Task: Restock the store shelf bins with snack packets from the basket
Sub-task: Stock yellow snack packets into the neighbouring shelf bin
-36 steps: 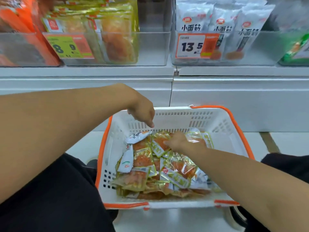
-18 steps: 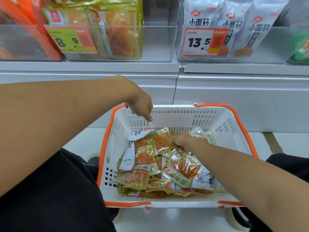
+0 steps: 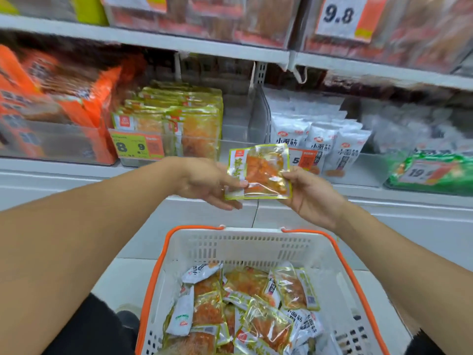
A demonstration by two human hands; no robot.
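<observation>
Head view: upper shelf stock blurred, labels there unreadable beyond a 9.8 price tag [image 3: 340,15]. Held up between both hands, above the basket [image 3: 252,248] and in front of the shelf bins: one yellow-edged snack packet [image 3: 258,172]. Left hand [image 3: 207,183] pinching its left edge, other fingers loosely extended; right hand [image 3: 311,193] gripping the right edge. More packets [image 3: 245,311] heaped in the white, orange-rimmed basket. Matching yellow packets in the clear bin [image 3: 179,124] behind; pale floor below.

Yellow-edged snack packet [image 3: 259,172] held flat above white basket [image 3: 245,249].
</observation>
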